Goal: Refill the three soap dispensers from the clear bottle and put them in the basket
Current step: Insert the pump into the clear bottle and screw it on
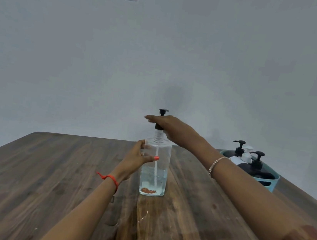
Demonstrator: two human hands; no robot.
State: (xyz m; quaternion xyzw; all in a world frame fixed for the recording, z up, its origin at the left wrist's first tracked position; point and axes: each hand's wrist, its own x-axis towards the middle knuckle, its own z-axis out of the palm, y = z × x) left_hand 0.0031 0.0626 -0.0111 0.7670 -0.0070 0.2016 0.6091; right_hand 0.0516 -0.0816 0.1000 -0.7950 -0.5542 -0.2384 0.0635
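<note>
While the clear bottle stands mid-table, about a third full, left hand wraps its side and right hand pinches the black pump collar up top. Over on the right, three dispensers already sit in the blue basket.

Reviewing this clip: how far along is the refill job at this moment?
Nearly finished, it seems. Done: three dispensers already stand in the teal basket at the table's right edge. In hand: the left hand steadies the clear bottle, while the right hand grips its black pump above the neck. Left: seating that pump, apparently.
</note>
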